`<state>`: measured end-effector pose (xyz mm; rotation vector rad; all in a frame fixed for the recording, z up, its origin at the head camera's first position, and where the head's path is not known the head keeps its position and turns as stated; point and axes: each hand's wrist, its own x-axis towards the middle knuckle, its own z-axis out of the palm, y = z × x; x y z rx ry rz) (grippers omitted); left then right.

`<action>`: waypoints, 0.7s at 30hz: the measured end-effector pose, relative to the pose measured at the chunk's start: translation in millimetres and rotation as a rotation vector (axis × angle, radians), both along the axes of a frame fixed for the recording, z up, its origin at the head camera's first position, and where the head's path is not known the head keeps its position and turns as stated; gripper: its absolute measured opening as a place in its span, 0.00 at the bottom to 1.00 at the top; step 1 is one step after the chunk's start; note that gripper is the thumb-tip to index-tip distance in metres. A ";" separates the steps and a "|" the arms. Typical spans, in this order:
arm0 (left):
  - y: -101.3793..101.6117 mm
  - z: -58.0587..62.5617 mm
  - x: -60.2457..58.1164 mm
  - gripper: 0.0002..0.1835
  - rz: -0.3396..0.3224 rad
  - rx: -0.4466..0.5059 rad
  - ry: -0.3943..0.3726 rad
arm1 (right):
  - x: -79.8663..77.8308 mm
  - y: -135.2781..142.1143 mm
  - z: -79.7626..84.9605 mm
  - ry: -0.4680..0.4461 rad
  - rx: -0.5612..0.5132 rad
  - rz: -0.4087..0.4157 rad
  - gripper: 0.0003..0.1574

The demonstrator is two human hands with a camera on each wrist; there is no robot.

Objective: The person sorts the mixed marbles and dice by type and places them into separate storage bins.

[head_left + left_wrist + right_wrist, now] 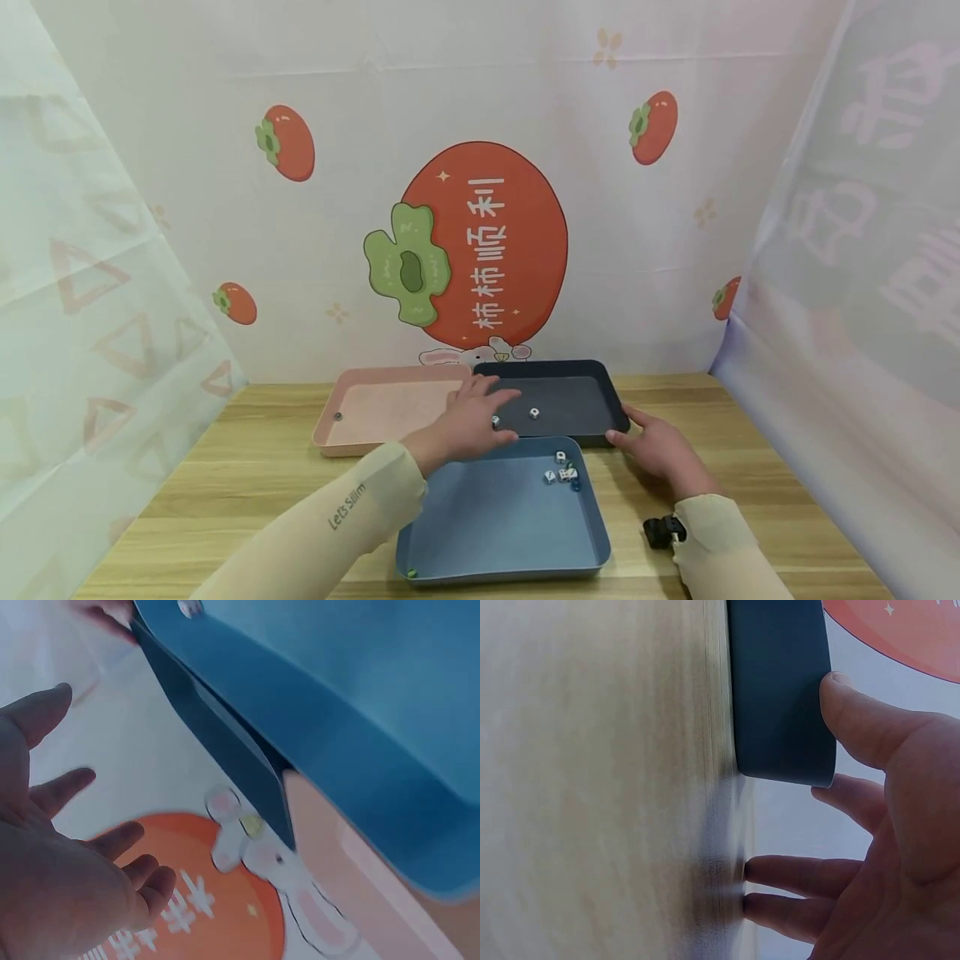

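My left hand (472,421) hovers with spread fingers over the line where the three trays meet, holding nothing; the left wrist view shows those fingers loose and apart. My right hand (656,446) pinches the near right corner of the dark navy tray (611,400), the thumb (855,720) on its front rim and the index finger by its right end. Inside that tray lie a white die (534,413) and another die (495,422), partly covered by the left hand. The blue tray (502,533) in front contains several white dice (561,457) at its far right corner.
Left of the navy tray is a pink tray (390,408) with a small grey piece (338,416). A green bit (412,573) lies in the blue tray's near left corner, and a dark blue piece (576,485) beside the dice. A printed cloth (337,208) stands behind the wooden table (247,467).
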<state>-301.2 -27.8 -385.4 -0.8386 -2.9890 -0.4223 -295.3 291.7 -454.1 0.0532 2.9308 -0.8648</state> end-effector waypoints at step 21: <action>70.6 -33.3 29.4 0.14 -0.214 -0.128 -0.049 | 0.3 1.3 -0.1 0.023 -0.002 0.024 0.50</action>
